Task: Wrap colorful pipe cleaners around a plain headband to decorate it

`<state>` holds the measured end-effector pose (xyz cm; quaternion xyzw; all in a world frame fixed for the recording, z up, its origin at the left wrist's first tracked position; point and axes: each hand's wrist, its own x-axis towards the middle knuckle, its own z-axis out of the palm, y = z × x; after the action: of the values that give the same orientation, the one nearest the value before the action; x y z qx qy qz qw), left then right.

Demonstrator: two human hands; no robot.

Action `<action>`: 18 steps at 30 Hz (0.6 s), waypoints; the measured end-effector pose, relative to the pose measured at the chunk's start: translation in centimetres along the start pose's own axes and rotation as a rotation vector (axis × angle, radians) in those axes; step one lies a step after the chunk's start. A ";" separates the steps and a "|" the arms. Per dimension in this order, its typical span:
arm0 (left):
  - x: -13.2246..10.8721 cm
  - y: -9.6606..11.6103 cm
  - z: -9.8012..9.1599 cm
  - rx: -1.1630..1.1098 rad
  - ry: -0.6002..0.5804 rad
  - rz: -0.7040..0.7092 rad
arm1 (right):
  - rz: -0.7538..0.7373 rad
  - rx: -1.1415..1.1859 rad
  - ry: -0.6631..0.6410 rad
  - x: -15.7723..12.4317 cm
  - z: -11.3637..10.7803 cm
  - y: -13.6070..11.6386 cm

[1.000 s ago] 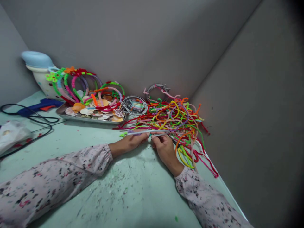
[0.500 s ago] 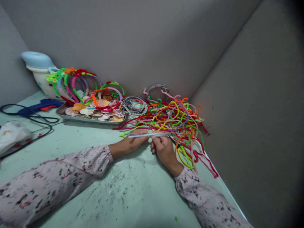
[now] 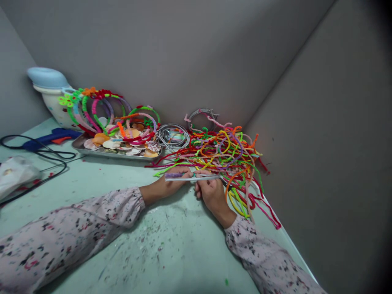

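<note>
Seen nearly edge-on, a grey wire hoop point(image 3: 204, 178) stretches level between my two hands, a little above the table. Purple pipe cleaner point(image 3: 173, 175) wraps its left part, and a small teal bit point(image 3: 193, 175) shows at the middle. My left hand point(image 3: 176, 181) is closed on the hoop near the purple wrapping. Close beside it, my right hand point(image 3: 211, 190) pinches the hoop at the teal bit, fingers curled. What the fingertips cover cannot be made out. Just behind my hands lies a tangled heap of coloured pipe cleaners point(image 3: 226, 151).
A metal tray point(image 3: 118, 154) of seashells with wrapped hoops point(image 3: 94, 112) stands at the back left. Grey wire coils point(image 3: 173, 136) sit beside it. Farther left are a blue glue gun point(image 3: 50, 137) with black cord, a blue-lidded container point(image 3: 50, 90) and a white bag point(image 3: 18, 175).
The hoop has tilted slightly between my hands, so more of the purple wrapping shows and its near edge sits lower. Both hands stay in nearly the same place.
</note>
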<state>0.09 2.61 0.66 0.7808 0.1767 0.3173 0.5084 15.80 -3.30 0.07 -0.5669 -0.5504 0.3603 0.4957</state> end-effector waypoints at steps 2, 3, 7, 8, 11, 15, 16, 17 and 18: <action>0.0 0.6 0.0 -0.012 -0.012 0.010 | 0.007 0.009 -0.005 0.0 0.0 0.1; 0.0 0.8 0.0 -0.007 -0.011 0.004 | 0.010 0.007 -0.006 0.0 0.0 0.1; 0.0 1.3 0.1 0.026 -0.006 -0.038 | 0.008 -0.027 -0.008 0.1 -0.1 0.0; 0.0 1.3 0.1 0.028 -0.006 -0.040 | 0.006 -0.036 -0.011 0.1 -0.1 0.0; 0.1 1.2 0.1 0.028 -0.012 -0.042 | 0.003 -0.043 -0.024 0.1 -0.1 -0.1; 0.0 0.7 0.2 0.093 0.039 -0.074 | 0.004 -0.036 -0.021 0.2 -0.1 0.0; 0.0 0.5 0.3 0.106 0.068 -0.092 | 0.002 -0.033 -0.010 0.2 -0.1 0.1; 0.0 0.4 0.3 0.111 0.100 -0.114 | -0.004 -0.031 0.007 0.2 0.0 0.2; 0.0 0.2 0.3 0.113 0.125 -0.138 | -0.017 -0.033 0.032 0.2 0.0 0.3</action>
<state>0.27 2.28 0.78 0.7729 0.2792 0.3190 0.4721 15.90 -3.09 -0.19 -0.5760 -0.5532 0.3380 0.4980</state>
